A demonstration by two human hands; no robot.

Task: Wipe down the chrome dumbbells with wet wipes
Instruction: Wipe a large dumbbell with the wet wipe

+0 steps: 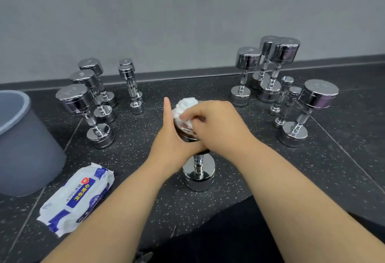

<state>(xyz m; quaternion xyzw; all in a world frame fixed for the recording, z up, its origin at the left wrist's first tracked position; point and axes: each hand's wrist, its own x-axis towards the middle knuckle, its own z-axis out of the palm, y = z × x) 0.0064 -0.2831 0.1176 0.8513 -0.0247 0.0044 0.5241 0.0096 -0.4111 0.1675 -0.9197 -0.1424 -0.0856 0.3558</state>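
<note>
Centre of frame: my left hand (173,139) gripped the upper head of the upright dumbbell (199,176), thumb straight. My right hand (216,125), fingers curled, pinched the crumpled wet wipe (184,106) against its top. The wipe pack (77,198) lay lower left.

Twelve chrome dumbbells (199,176) (five on the left, six on the right, one in the middle). One pack of wipes (77,198), one crumpled wipe (183,106), one grey bin (23,148). Two hands: left hand (173,139), right hand (218,125).
</note>
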